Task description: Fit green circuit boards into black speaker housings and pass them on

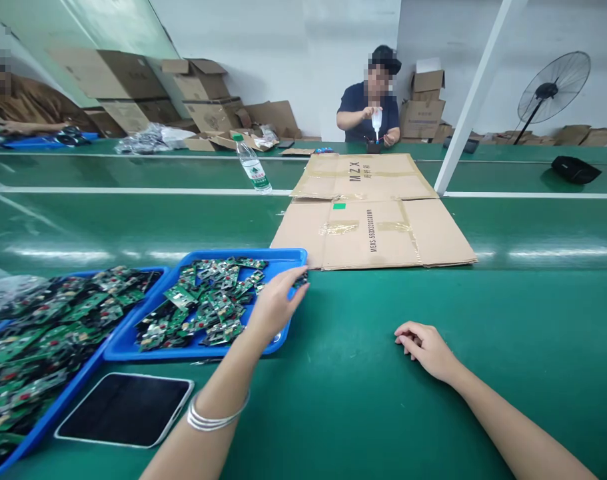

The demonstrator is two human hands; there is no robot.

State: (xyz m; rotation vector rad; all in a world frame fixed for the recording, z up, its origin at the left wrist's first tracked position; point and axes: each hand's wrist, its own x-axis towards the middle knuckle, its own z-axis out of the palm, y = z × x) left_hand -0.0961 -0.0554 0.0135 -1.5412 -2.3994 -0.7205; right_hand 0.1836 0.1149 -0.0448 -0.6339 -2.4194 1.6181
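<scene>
My left hand [276, 303] reaches over the right rim of a blue tray [193, 355]. Its thumb and fingers close around a small dark-edged circuit board [301, 279], mostly hidden by the fingers. Inside that tray lies a loose heap of green circuit boards [218, 300]. My right hand [426, 347] rests on the green tabletop [353, 373], its fingers loosely curled with nothing visible in them. A silver bangle [216, 420] circles my left wrist.
A second blue tray [38, 430], piled with circuit boards, stands at far left. In front of it lies a tablet [126, 408]. Flattened cardboard [353, 233] covers the table ahead, beside a water bottle [253, 167]. Opposite, a person [358, 110] holds a white bottle; another sits far left.
</scene>
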